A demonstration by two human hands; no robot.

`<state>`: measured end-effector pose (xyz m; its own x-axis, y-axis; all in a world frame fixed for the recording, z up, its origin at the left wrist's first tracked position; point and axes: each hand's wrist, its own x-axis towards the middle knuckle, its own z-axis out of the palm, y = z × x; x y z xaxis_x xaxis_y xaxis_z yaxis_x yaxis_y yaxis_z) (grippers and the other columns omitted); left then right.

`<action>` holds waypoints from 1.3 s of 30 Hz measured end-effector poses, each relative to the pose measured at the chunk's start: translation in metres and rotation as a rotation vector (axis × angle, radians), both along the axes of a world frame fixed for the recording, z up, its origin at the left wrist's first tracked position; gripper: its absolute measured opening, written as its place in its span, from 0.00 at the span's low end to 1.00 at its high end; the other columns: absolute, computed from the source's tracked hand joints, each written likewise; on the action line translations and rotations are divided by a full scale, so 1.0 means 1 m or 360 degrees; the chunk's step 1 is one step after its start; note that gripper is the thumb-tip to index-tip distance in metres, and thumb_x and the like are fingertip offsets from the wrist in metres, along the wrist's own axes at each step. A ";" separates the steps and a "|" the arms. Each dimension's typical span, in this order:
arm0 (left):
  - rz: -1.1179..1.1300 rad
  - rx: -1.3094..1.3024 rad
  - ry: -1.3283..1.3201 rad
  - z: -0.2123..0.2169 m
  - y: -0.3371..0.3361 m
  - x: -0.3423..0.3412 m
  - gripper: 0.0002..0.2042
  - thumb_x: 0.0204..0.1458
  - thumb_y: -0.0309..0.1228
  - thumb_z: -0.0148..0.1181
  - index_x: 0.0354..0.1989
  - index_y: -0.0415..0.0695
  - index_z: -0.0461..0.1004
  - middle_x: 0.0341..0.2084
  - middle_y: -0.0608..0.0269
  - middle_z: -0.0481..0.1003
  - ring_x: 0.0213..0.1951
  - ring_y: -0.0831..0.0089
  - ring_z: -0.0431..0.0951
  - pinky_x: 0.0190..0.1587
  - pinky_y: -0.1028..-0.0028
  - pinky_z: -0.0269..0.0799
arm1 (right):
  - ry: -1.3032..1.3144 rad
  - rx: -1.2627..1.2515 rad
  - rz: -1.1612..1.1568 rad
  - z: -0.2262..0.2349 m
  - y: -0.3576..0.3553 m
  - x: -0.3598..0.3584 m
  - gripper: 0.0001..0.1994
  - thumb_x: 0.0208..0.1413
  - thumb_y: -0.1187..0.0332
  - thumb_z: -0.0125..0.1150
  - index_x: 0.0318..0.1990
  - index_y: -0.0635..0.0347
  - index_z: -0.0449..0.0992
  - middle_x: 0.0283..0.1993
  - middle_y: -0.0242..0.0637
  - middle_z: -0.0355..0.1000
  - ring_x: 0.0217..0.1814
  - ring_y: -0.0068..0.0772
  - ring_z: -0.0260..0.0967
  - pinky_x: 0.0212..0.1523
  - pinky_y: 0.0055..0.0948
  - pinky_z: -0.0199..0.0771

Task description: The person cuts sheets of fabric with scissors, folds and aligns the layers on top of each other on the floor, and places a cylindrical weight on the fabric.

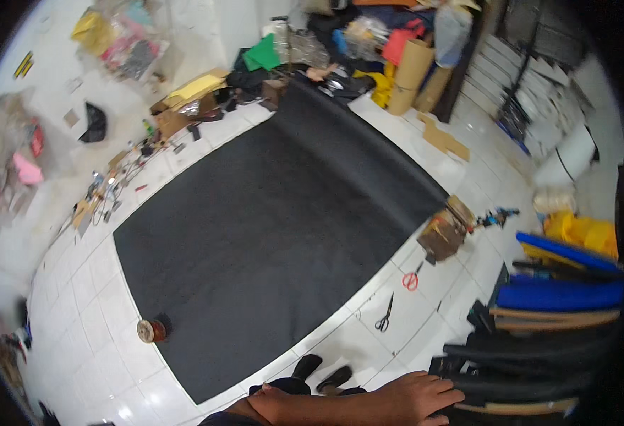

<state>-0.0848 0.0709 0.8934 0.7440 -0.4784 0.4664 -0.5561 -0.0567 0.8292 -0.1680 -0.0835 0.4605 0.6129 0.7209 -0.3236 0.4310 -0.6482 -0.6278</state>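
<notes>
The right hand (415, 397) rests flat, fingers together, on dark rolls (518, 387) (left hand unseen), the black sheet (269, 234) stretching away up-left across the floor (92, 341).

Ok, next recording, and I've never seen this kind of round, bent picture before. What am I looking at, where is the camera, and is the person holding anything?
There is no machine here. The camera sits on a person's head and looks down, and its wide lens bends straight lines near the rim. One hand enters at the lower edge, resting flat on the stacked dark rolls of material; which hand it is cannot be told, and it grips nothing. The other hand is out of view. On the white tiled floor lies a large black sheet. Near its lower left edge stands a small brown spool. To the right lie black-handled scissors, red-handled scissors and a small brown cardboard box.
</notes>
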 end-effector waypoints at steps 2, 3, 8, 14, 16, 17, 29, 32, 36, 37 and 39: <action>0.0038 0.0074 0.0089 -0.004 0.007 0.024 0.21 0.49 0.38 0.65 0.49 0.41 0.73 0.36 0.55 0.75 0.38 0.59 0.76 0.39 0.62 0.72 | -0.0111 0.0020 0.0158 -0.008 -0.001 0.042 0.24 0.57 0.53 0.58 0.54 0.62 0.71 0.48 0.51 0.72 0.50 0.48 0.72 0.49 0.40 0.73; -0.0068 0.0015 0.0421 -0.016 0.008 0.037 0.22 0.50 0.37 0.64 0.53 0.42 0.72 0.40 0.53 0.74 0.42 0.57 0.75 0.44 0.59 0.71 | -0.0170 0.0015 0.0222 -0.019 -0.012 0.063 0.24 0.57 0.53 0.58 0.53 0.62 0.71 0.48 0.51 0.72 0.50 0.48 0.72 0.49 0.39 0.73; 0.0441 -0.0187 0.1419 -0.195 0.010 0.084 0.20 0.56 0.36 0.60 0.56 0.45 0.69 0.45 0.54 0.76 0.41 0.66 0.78 0.46 0.68 0.74 | -0.0364 -0.0094 0.0454 -0.093 -0.089 0.147 0.24 0.57 0.53 0.59 0.53 0.62 0.71 0.47 0.51 0.72 0.50 0.47 0.73 0.49 0.38 0.73; 0.1807 0.0264 0.1923 -0.457 0.031 0.037 0.17 0.54 0.37 0.62 0.49 0.41 0.75 0.33 0.54 0.79 0.36 0.62 0.81 0.39 0.66 0.75 | 0.0607 -0.0831 -0.0378 -0.145 -0.143 0.276 0.18 0.53 0.52 0.62 0.38 0.58 0.75 0.38 0.51 0.77 0.44 0.50 0.75 0.45 0.42 0.75; 0.2042 0.0177 0.1922 -0.502 0.017 0.011 0.16 0.53 0.38 0.63 0.46 0.42 0.76 0.32 0.51 0.79 0.34 0.56 0.80 0.38 0.62 0.75 | 0.0437 -0.0873 -0.0227 -0.162 -0.175 0.305 0.18 0.53 0.53 0.62 0.40 0.61 0.74 0.39 0.51 0.76 0.46 0.55 0.73 0.48 0.47 0.73; 0.2046 0.0233 0.1966 -0.508 0.000 0.002 0.16 0.52 0.38 0.63 0.45 0.41 0.76 0.33 0.50 0.79 0.35 0.56 0.80 0.39 0.62 0.75 | 0.0360 -0.0959 -0.0153 -0.164 -0.197 0.319 0.18 0.53 0.53 0.62 0.39 0.60 0.74 0.38 0.51 0.76 0.46 0.56 0.73 0.48 0.47 0.73; 0.2179 0.0049 0.2766 -0.483 -0.134 -0.154 0.18 0.54 0.45 0.52 0.41 0.42 0.77 0.40 0.45 0.78 0.44 0.46 0.77 0.48 0.53 0.71 | 0.0882 -0.0453 0.0469 -0.178 -0.099 0.310 0.11 0.57 0.63 0.61 0.38 0.62 0.73 0.31 0.37 0.73 0.33 0.31 0.70 0.35 0.31 0.71; 0.2582 -0.0153 0.2590 -0.559 -0.147 -0.174 0.16 0.50 0.40 0.58 0.39 0.39 0.76 0.32 0.42 0.77 0.40 0.45 0.77 0.44 0.54 0.72 | 0.1001 -0.0213 0.0538 -0.237 -0.053 0.326 0.06 0.60 0.67 0.59 0.35 0.58 0.70 0.26 0.27 0.66 0.25 0.20 0.61 0.26 0.24 0.66; 0.2646 -0.0551 0.2406 -0.621 -0.100 -0.113 0.19 0.54 0.44 0.59 0.42 0.38 0.76 0.31 0.46 0.78 0.35 0.51 0.79 0.40 0.60 0.73 | 0.0503 -0.0318 0.0769 -0.306 -0.019 0.409 0.05 0.55 0.73 0.61 0.36 0.61 0.70 0.28 0.37 0.68 0.30 0.27 0.67 0.33 0.28 0.69; 0.2758 -0.0298 0.2289 -0.645 -0.101 -0.111 0.20 0.54 0.44 0.58 0.44 0.39 0.75 0.34 0.47 0.78 0.37 0.52 0.79 0.43 0.60 0.74 | 0.0507 -0.0296 0.0885 -0.315 0.000 0.408 0.06 0.55 0.73 0.61 0.37 0.61 0.70 0.28 0.37 0.69 0.30 0.28 0.68 0.32 0.29 0.69; 0.2800 -0.0623 0.2229 -0.689 -0.090 -0.102 0.20 0.55 0.45 0.57 0.45 0.39 0.75 0.37 0.46 0.78 0.41 0.54 0.78 0.46 0.62 0.73 | 0.0314 -0.0289 0.1051 -0.335 0.019 0.419 0.08 0.54 0.73 0.62 0.38 0.63 0.69 0.27 0.38 0.69 0.30 0.31 0.69 0.31 0.31 0.69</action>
